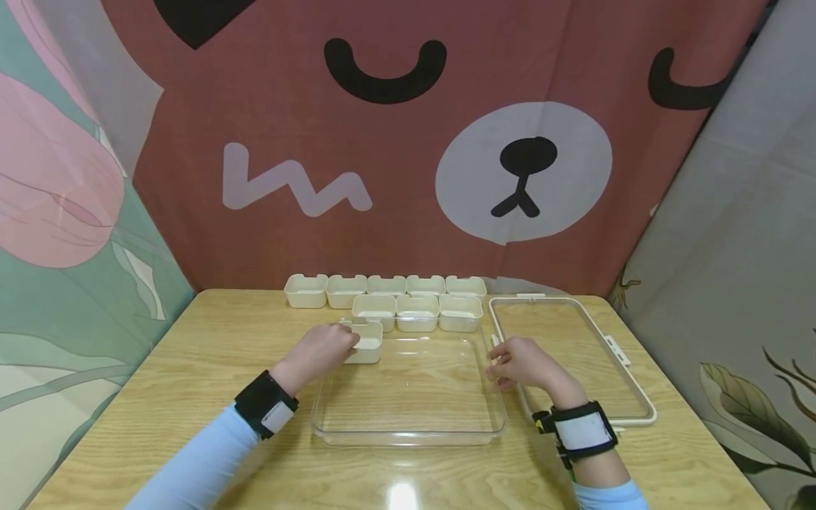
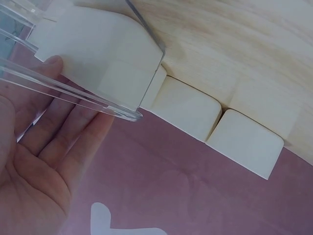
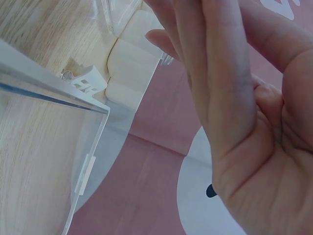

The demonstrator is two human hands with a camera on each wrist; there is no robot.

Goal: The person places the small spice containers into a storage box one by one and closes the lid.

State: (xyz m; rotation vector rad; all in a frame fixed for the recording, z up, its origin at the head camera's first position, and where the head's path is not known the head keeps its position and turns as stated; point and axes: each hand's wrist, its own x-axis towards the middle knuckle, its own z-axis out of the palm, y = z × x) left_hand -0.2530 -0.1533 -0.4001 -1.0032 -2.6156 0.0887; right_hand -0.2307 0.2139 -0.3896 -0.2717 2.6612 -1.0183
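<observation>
A large clear plastic box lies in the middle of the wooden table. My left hand pinches the left side of a small cream bin at the box's far left corner. In the left wrist view, clear plastic crosses in front of the fingers, with one fingertip at the bin's edge. My right hand is at the right wall of the box, fingers loosely extended near its rim. The right wrist view shows that hand's long fingers side by side, with no bin among them.
Several more cream bins stand in two rows behind the box. A clear lid with a cream frame lies on the right of the table. Behind the table hangs a reddish printed curtain.
</observation>
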